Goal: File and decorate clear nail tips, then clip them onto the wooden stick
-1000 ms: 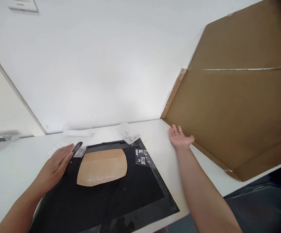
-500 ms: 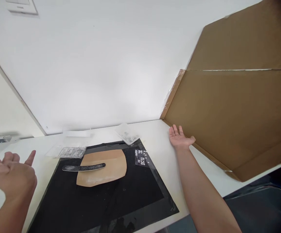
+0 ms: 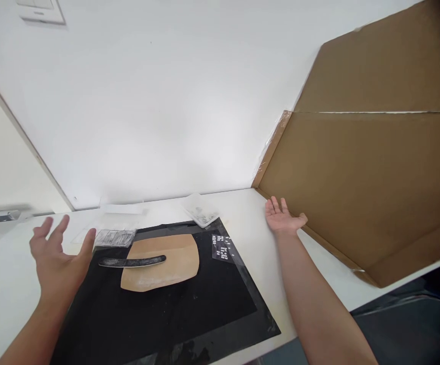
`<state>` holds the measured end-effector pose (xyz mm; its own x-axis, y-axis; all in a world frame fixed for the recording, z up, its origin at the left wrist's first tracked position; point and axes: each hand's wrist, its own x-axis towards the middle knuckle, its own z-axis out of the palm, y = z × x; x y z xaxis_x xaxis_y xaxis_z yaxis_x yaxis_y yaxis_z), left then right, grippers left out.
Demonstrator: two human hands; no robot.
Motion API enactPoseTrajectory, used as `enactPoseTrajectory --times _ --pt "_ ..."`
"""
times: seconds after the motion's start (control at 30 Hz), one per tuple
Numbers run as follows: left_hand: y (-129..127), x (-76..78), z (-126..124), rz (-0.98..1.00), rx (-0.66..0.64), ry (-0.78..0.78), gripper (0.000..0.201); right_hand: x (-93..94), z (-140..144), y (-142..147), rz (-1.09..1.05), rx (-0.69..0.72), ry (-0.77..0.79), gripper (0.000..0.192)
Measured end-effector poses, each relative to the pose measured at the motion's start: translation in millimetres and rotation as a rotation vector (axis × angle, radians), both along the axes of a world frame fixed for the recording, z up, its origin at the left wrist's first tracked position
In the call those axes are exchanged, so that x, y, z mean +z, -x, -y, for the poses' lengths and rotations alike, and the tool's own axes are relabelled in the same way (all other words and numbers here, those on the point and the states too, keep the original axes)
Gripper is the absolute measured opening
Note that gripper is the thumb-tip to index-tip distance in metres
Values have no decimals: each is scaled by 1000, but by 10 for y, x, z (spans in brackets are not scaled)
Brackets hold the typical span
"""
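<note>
My left hand (image 3: 60,258) is raised over the left side of the table, fingers spread and holding nothing. Palm up, my right hand (image 3: 283,218) lies open at the right, beside the lower edge of the cardboard. Between them a black mat (image 3: 159,319) covers the table. On it rests a tan, leather-like sheet (image 3: 162,279) with curved edges. A dark, curved strip (image 3: 132,261), whitish along its surface, lies partly across that sheet and partly on the mat. Near the mat's right edge is a clear sheet with small white rectangles (image 3: 223,248).
Clear plastic bags (image 3: 115,237) lie at the mat's back left corner, and another small bag (image 3: 201,212) with bits inside sits at its back right. A large open cardboard box (image 3: 364,187) leans at the right. Behind the white table (image 3: 6,284) rises a white wall (image 3: 159,111).
My left hand has moved right toward the mat and its fingers have spread from a partly curled pose. The right hand stays where it was. The view has shifted slightly.
</note>
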<state>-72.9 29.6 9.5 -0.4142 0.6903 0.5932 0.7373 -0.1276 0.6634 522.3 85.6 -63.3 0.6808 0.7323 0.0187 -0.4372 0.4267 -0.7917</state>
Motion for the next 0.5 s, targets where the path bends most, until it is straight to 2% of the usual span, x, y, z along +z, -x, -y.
enactPoseTrajectory --times 0.07,0.17,0.37,0.43,0.5 --pt "-47 32 45 -6 17 -15 48 -4 4 -6 -29 0 -14 87" --pt "-63 22 81 36 12 -35 29 -9 6 -19 -64 2 -22 81" --pt "5 -79 25 -207 -94 -89 31 2 -94 -28 -64 4 36 36" --pt "0 -80 26 -230 -97 -53 33 13 -137 -2 -41 12 57 30" --pt "-26 -60 51 -171 -80 1 33 24 -164 40 -6 34 67 27"
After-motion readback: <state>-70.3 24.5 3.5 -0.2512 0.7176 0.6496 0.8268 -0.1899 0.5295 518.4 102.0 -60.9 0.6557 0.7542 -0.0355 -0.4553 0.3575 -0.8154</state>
